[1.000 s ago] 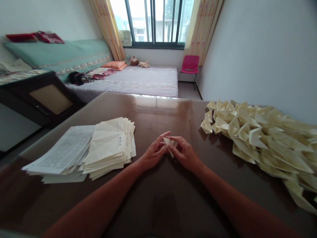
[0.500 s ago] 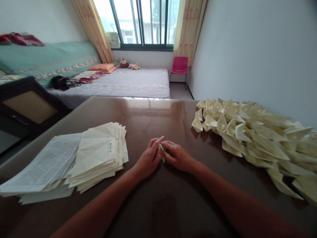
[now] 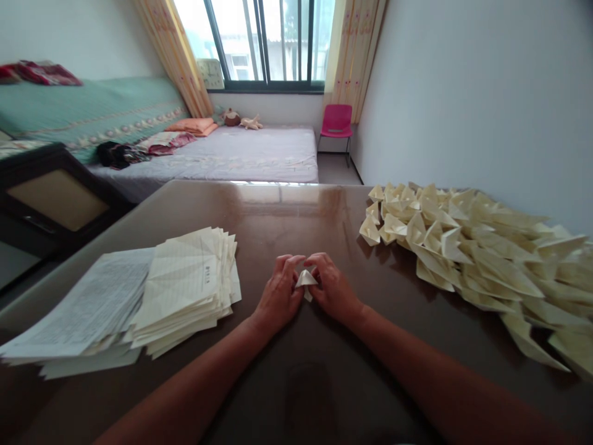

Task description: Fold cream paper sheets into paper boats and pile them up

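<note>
A small folded piece of cream paper (image 3: 306, 279) sits between my two hands just above the dark brown table (image 3: 296, 210). My left hand (image 3: 278, 295) pinches its left side with curled fingers. My right hand (image 3: 332, 287) grips its right side the same way. Most of the paper is hidden by my fingers; only a pointed flap shows. A stack of flat creased sheets (image 3: 185, 281) lies to the left of my hands. A large heap of folded paper boats (image 3: 467, 247) lies to the right.
Printed sheets (image 3: 78, 309) lie under and left of the flat stack. Beyond the table's far edge are a bed (image 3: 241, 151), a pink chair (image 3: 337, 120) and a window. A white wall runs along the right side. A dark cabinet (image 3: 50, 198) stands at the left.
Both hands have curled their fingertips over the paper and pulled it open a little, so a wider flap shows. Since the oldest frame the view has swung rightward.
</note>
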Tool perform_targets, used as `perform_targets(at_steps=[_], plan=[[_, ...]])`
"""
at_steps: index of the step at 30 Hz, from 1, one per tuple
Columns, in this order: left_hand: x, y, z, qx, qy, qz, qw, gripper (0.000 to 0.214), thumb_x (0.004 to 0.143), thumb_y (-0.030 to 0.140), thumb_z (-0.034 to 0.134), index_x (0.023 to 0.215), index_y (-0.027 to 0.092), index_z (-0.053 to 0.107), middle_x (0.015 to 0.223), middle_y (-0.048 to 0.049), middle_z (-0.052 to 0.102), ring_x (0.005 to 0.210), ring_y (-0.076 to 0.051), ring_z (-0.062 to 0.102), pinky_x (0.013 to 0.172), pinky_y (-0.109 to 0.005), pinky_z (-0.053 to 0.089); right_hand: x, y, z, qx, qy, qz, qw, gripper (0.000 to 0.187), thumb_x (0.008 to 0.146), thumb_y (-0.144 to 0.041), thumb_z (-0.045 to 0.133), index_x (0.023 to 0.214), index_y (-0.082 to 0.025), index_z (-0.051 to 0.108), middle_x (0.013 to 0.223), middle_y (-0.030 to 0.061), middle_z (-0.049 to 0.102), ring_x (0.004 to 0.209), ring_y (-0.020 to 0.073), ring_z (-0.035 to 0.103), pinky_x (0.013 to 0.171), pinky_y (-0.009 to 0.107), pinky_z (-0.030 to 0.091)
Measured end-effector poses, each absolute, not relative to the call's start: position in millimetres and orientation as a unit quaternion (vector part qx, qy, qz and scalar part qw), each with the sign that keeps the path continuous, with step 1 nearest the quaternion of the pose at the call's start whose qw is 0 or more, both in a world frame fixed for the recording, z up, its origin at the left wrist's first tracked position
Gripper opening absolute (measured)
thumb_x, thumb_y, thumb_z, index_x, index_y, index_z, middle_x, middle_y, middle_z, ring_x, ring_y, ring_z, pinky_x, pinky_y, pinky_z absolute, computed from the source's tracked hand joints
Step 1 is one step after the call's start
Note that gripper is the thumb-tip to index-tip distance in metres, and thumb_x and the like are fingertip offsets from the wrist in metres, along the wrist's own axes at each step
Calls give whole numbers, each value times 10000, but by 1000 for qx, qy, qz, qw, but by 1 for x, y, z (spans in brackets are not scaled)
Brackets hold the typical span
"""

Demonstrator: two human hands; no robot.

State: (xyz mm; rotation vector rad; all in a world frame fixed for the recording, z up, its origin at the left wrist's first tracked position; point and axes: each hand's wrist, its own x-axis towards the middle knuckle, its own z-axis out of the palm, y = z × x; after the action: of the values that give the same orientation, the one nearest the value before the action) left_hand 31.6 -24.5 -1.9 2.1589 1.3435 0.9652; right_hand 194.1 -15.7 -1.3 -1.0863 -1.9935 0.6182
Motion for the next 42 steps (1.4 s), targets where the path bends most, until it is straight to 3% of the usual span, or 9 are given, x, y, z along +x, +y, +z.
perform_targets(at_steps=[4, 8, 14, 18, 24, 29, 32, 36, 42], plan=[[27, -17, -2, 772, 515, 311, 205, 187, 784, 154, 513, 965, 201, 513, 910, -6, 512, 732, -130, 534, 654, -253, 475, 200, -9, -6, -429, -784, 252, 370, 211, 765, -68, 494, 920, -210, 509, 916, 19, 529, 781, 139, 540, 717, 254, 450], [22, -15, 1, 802, 495, 271, 192, 103, 802, 155, 498, 861, 209, 562, 916, -7, 558, 808, -141, 548, 689, -239, 463, 210, -5, -3, -425, -824, 212, 310, 162, 801, -95, 515, 872, -220, 589, 901, 18, 576, 871, 158, 533, 759, 260, 424], [7, -15, 8, 868, 406, 234, 165, 206, 915, 245, 451, 934, 230, 656, 1027, -30, 642, 952, -162, 562, 843, -275, 464, 226, 0, 8, -397, -868, 184, 235, 127, 818, -152, 573, 876, -226, 660, 931, 31, 621, 907, 163, 534, 784, 269, 421], [4, -16, 16, 907, 366, 173, 119, 264, 952, 255, 413, 1013, 238, 669, 1073, -36, 655, 993, -169, 545, 849, -279, 474, 235, 4, 14, -367, -897, 156, 191, 154, 836, -184, 572, 902, -248, 695, 951, 35, 648, 918, 174, 533, 823, 301, 418], [10, -24, 22, 922, 357, 138, 66, 255, 953, 238, 414, 1063, 215, 643, 1033, -64, 647, 991, -174, 550, 832, -289, 486, 234, 3, 13, -374, -886, 173, 212, 160, 867, -360, 596, 864, -256, 717, 903, 37, 652, 886, 171, 541, 792, 298, 419], [10, -31, 28, 928, 362, 85, 23, 258, 939, 254, 466, 1163, 264, 593, 1080, -57, 652, 1014, -202, 566, 810, -321, 462, 228, 2, 6, -409, -871, 176, 208, 143, 847, -375, 632, 842, -247, 695, 909, 30, 639, 894, 167, 543, 749, 280, 414], [11, -34, 31, 932, 361, 43, 0, 288, 915, 212, 504, 1191, 257, 573, 1160, -63, 623, 1046, -222, 559, 820, -341, 458, 227, 2, 5, -433, -862, 171, 200, 144, 834, -358, 648, 919, -248, 684, 941, 30, 638, 921, 177, 545, 758, 287, 420], [16, -36, 30, 936, 352, 25, -7, 255, 914, 206, 505, 1156, 190, 583, 1155, -81, 611, 1093, -235, 537, 870, -355, 470, 224, -4, 11, -411, -890, 116, 160, 318, 895, -331, 557, 1207, -280, 591, 1102, 51, 614, 999, 198, 525, 815, 327, 415], [24, -40, 22, 930, 365, 48, -15, 239, 942, 182, 430, 1109, 142, 597, 1059, -98, 636, 1017, -217, 568, 866, -350, 496, 213, -21, 23, -404, -913, -4, 52, 383, 923, -209, 476, 1304, -226, 504, 1198, 113, 583, 1062, 260, 490, 776, 369, 408]])
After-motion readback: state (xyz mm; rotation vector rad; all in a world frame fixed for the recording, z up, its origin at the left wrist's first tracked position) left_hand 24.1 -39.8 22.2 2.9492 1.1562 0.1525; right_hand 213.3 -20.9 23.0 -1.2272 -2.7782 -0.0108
